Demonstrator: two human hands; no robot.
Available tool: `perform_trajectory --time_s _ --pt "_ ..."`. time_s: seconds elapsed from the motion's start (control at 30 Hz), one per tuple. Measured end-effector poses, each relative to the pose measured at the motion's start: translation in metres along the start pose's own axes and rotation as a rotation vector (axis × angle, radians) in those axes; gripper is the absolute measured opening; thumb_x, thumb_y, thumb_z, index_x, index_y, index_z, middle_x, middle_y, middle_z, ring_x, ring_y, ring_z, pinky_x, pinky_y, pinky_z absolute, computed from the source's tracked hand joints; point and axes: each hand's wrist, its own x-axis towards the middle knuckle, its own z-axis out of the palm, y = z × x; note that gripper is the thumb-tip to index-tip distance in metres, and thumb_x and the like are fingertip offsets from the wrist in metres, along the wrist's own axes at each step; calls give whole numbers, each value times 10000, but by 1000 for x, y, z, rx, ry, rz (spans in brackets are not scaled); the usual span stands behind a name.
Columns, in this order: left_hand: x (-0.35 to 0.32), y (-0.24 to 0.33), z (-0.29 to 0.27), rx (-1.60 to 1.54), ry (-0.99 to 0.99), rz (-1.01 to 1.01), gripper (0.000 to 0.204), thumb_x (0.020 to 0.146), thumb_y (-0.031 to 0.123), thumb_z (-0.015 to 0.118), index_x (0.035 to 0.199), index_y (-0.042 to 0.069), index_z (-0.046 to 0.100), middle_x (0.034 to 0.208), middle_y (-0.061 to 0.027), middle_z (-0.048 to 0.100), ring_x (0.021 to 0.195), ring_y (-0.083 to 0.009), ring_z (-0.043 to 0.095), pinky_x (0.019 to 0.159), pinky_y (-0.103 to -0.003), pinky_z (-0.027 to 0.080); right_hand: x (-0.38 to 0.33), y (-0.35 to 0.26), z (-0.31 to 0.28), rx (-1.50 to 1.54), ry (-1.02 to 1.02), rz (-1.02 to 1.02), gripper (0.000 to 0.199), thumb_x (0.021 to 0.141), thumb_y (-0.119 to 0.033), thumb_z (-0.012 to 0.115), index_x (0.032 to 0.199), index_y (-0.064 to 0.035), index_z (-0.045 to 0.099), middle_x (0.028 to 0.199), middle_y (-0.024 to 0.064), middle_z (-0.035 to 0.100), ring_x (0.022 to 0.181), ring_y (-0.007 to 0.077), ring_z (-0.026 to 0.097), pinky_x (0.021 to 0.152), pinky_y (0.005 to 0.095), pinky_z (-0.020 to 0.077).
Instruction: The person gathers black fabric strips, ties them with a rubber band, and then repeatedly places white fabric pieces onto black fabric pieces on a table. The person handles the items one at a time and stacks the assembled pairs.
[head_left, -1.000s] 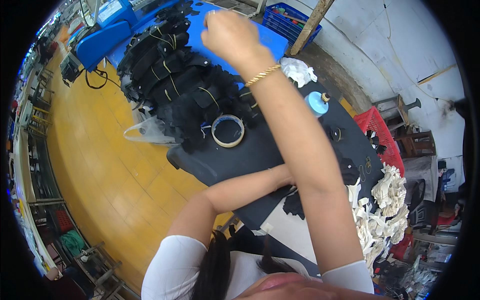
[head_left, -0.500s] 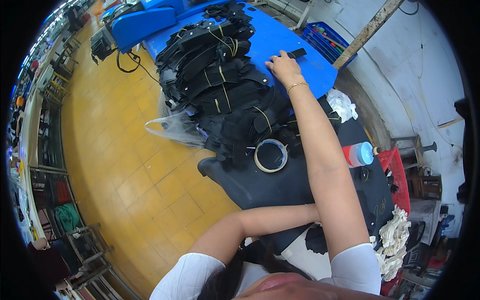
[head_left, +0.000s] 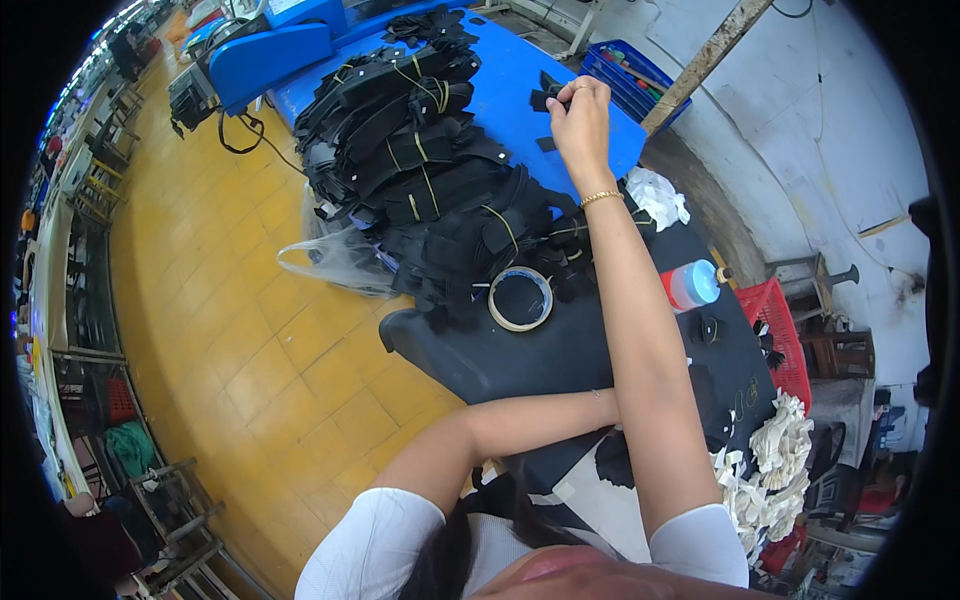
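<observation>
My right hand is raised at the far end of the blue table, its fingers pinching a small black fabric piece. Another dark scrap lies on the blue surface just below it. Left of this hand, bundles of black fabric pieces, tied with yellowish bands, are heaped high. My left arm crosses beneath the right forearm; the left hand is hidden behind it, so its fingers cannot be seen. A roll of tape lies on the black surface in front of the heap.
To the right are a bottle with a blue top, a red basket and cream fabric bunches. A white crumpled bag sits at the table edge. A blue crate and a rusty pole stand beyond.
My right hand has lifted from the table, turned upward, and now pinches the black piece. The whole view has shifted slightly. My left arm stays across under the right.
</observation>
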Motion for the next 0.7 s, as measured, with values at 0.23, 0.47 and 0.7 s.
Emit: perform_trajectory --time_s 0.23,0.47,0.7 --pt "-15 24 94 627 405 -208 464 1001 369 526 1408 145 513 1398 -29 550 1231 -144 524 984 -323 428 -28 -29 -70 1094 -184 583 241 900 -55 717 928 -66 478 1125 155 632 894 205 675 854 336 531" --pt "-12 37 165 964 726 -461 591 910 430 690 1425 202 509 1394 -2 553 1215 -108 524 910 -291 450 -72 -59 -127 1622 -433 605 223 929 5 652 951 -111 463 1317 154 565 1105 276 634 907 369 538" --pt "-15 42 165 884 444 -344 566 930 391 678 1414 147 514 1427 -21 523 1275 -115 484 979 -302 433 -101 -67 -175 1794 -543 603 189 946 27 601 949 -108 469 1407 189 503 1182 324 612 967 410 541"
